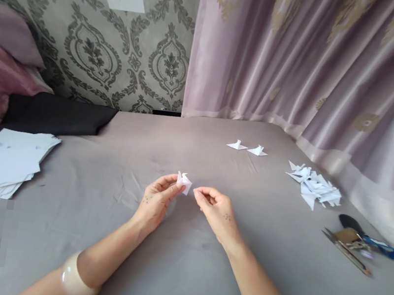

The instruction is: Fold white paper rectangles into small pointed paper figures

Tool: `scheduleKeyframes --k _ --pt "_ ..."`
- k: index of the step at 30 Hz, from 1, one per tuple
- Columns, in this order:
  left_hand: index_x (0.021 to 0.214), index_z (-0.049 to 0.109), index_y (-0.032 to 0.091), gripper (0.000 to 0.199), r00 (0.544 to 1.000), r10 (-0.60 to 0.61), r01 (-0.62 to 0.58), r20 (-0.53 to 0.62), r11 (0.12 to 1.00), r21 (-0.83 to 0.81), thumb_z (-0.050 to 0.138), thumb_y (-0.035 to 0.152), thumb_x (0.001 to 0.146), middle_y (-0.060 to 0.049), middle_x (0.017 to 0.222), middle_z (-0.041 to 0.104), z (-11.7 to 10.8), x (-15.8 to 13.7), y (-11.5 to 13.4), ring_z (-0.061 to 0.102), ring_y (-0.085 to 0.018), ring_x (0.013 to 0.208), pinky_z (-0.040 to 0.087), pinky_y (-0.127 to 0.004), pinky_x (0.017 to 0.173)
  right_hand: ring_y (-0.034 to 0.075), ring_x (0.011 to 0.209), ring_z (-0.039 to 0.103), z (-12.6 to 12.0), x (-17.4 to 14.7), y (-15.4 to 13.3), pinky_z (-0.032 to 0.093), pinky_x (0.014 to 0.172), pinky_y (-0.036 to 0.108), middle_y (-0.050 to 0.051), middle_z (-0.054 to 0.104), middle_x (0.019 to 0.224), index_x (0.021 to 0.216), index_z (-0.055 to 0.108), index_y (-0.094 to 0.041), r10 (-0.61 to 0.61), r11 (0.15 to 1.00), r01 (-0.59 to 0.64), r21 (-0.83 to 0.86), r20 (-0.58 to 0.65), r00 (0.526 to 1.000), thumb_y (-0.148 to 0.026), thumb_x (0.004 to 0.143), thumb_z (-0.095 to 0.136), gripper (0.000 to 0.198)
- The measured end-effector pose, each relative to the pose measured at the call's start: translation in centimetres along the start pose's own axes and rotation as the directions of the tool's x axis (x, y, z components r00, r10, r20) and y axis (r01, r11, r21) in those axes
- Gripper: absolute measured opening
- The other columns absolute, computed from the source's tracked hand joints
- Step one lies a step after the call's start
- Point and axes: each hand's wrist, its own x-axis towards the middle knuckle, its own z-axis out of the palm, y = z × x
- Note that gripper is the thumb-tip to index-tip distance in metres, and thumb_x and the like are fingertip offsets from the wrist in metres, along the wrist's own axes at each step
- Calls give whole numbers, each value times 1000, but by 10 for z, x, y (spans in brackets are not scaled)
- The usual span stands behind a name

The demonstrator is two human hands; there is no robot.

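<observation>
While left hand (156,197) pinches folded paper (185,184), right hand (217,210) hovers

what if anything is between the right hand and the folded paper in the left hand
Nothing visible: just a narrow gap separates the right hand from the folded paper, which the left hand pinches.

No readable text, labels, or numbers

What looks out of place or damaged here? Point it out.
Nothing looks spilled or clearly damaged. The paper sheets at the left are stacked unevenly, edges fanned out, and the folded papers at the right lie in a jumbled heap, unlike the two pieces lined up beyond.
</observation>
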Motion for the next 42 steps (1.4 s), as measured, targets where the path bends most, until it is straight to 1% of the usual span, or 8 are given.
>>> scheduleKeyframes --k 6,10,13,17,21,28,34,42 --pt "81 71 15 26 998 -46 46 39 999 -14 83 32 66 -4 88 71 0 -2 0 65 -15 83 50 -27 80 17 81 64 9 -4 7 49 68 27 7 69 99 96 73 -20 -249 963 253 -88 55 967 -29 84 57 22" --pt "82 71 17 24 1000 -21 21 -3 998 61 81 31 67 -2 88 71 -1 -3 0 63 -11 76 48 -21 67 17 88 65 12 -5 10 52 69 27 8 66 108 104 69 -20 -322 933 323 -158 34 946 -25 86 54 24" --pt "87 72 17 24 999 13 -18 45 995 102 81 30 68 -4 90 72 0 -5 -2 64 -14 81 49 -23 72 17 91 64 12 -6 8 53 72 27 9 66 109 107 67 -20 -359 917 357 -178 22 933 -25 86 53 25" --pt "92 73 18 22 988 56 -81 143 982 170 74 33 76 -6 96 73 4 -10 -3 65 -19 92 51 -30 85 19 90 65 12 -6 7 53 73 29 9 66 105 103 66 -20 -350 923 342 -176 -19 937 -31 85 58 23" --pt "91 73 18 21 976 103 -149 191 959 243 70 35 79 -6 92 73 3 -14 -2 66 -19 85 52 -31 79 20 83 65 8 -1 10 50 74 31 8 70 95 94 68 -19 -258 959 247 -141 -66 964 -38 84 59 23" --pt "100 71 24 32 950 301 -299 83 800 520 77 34 70 -4 100 70 -3 -7 4 60 -19 92 44 -30 80 18 74 64 1 2 8 48 71 29 3 71 80 90 69 -20 -155 986 155 -61 2 988 -41 83 60 23" --pt "79 74 23 17 971 175 -234 163 841 489 73 39 74 -1 78 72 -3 -6 1 59 -16 73 42 -29 75 18 77 64 4 -1 7 48 74 30 4 70 82 90 68 -20 -188 973 197 -120 84 979 -38 86 57 21" --pt "78 74 24 14 912 360 -408 198 740 535 72 37 76 -2 76 68 -4 -8 1 60 -18 76 44 -30 77 18 84 63 5 -2 7 50 75 29 5 67 93 91 64 -22 -347 925 335 -177 -42 937 -34 85 57 15"
